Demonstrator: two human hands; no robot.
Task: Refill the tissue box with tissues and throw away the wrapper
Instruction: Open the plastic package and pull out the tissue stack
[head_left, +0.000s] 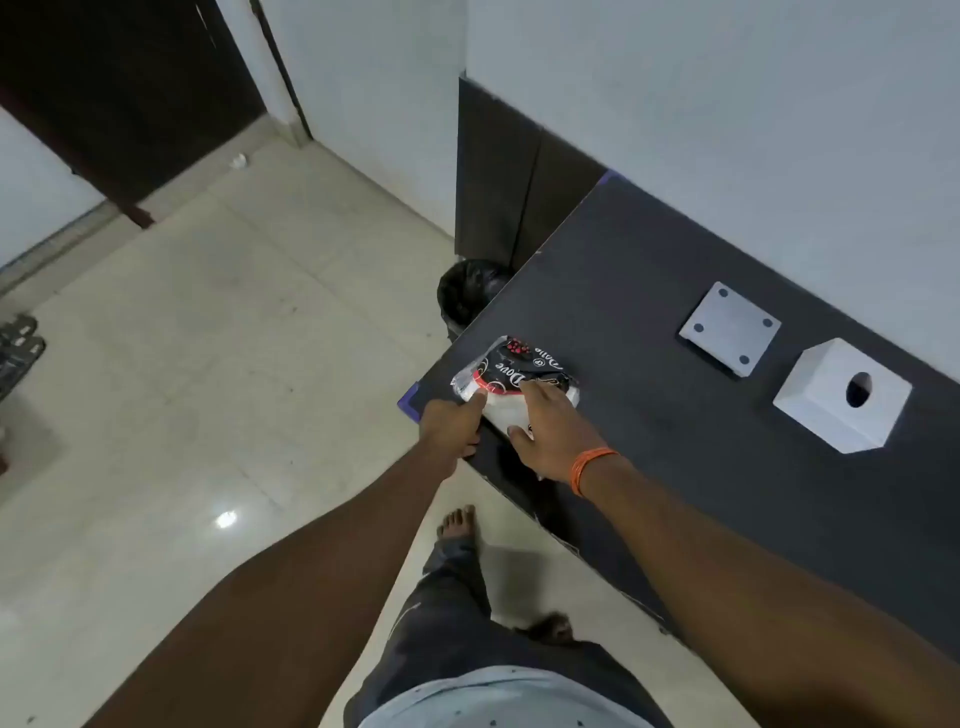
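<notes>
View from my head, looking down. The black-printed plastic pack of white tissues (511, 375) lies at the near left corner of the dark matte tabletop (675, 291). My left hand (451, 426) pinches the pack's left end at the tabletop edge; my right hand (553, 434) lies spread over its near side, fingers curled onto the wrapper and thumb against the white stack. The pack should be light and soft, its film slippery and easily torn, so I judge the crimped end seams the best hold. The white square tissue box (841, 397), with its round opening, sits well apart toward the right, beside a flat grey square plate (730, 328). A black-lined bin (470, 293) is partly hidden behind the tabletop's left edge. The wrapper's print is blurred, and whether it is torn open I cannot tell.
</notes>
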